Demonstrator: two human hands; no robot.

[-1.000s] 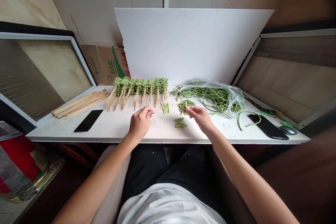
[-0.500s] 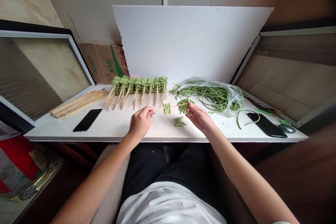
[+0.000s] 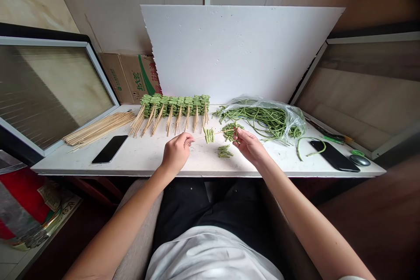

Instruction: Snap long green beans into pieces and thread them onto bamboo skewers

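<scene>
My left hand [image 3: 177,152] is shut on the thin end of a bamboo skewer [image 3: 218,133], which runs right across the white table [image 3: 138,162]. A short bunch of cut green bean pieces [image 3: 209,135] sits threaded on it. My right hand [image 3: 250,146] pinches a bean piece [image 3: 235,127] at the skewer's far end, just above a heap of cut beans [image 3: 230,131]. A smaller heap of cut beans [image 3: 225,151] lies nearer the table's front edge, below the skewer.
Filled bean skewers [image 3: 173,107] stand in a row at the back, with a bare skewer bundle [image 3: 100,127] left of them. Long beans lie in a plastic bag [image 3: 262,120]. Phones [image 3: 110,148] [image 3: 334,156] lie at both sides, beside a white foam board [image 3: 239,52].
My right hand has risen slightly and now pinches a bean piece at the skewer's end. The bean bunch sits a little further right than before. The view has tilted slightly.
</scene>
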